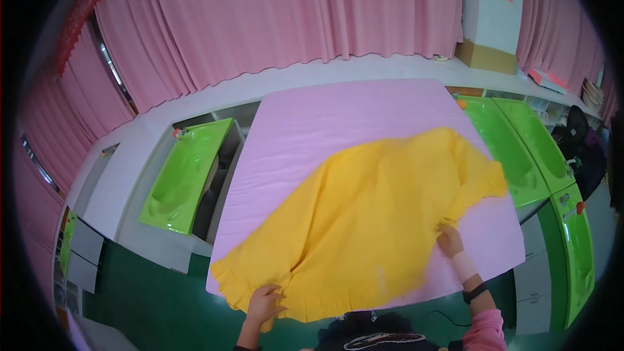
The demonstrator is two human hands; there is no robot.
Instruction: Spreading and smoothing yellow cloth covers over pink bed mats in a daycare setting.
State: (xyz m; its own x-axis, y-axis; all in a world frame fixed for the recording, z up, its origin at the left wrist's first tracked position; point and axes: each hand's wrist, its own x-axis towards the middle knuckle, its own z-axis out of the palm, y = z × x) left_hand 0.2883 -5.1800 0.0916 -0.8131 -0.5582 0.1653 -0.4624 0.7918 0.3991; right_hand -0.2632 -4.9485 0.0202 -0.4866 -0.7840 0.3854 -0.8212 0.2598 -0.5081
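Note:
A large yellow cloth with a ruffled edge (364, 221) lies spread and loosely rumpled over a pink-covered bed or padded table (286, 136). Its near ruffled border hangs past the front edge at the lower left. At that near left border, my left hand (263, 303) pinches the cloth between thumb and fingers. My right hand (450, 240) grips the right-hand edge of the cloth, where the fabric gathers at the fingertips. The exact kind of cloth cannot be told.
Green baby-bath-like basins stand on both sides: one at the left (179, 175), others at the right (513, 149). White cabinets (533, 273) flank the right side. Behind the bed runs a white ledge (364, 71) below pink curtains (273, 19). The floor is green (143, 292).

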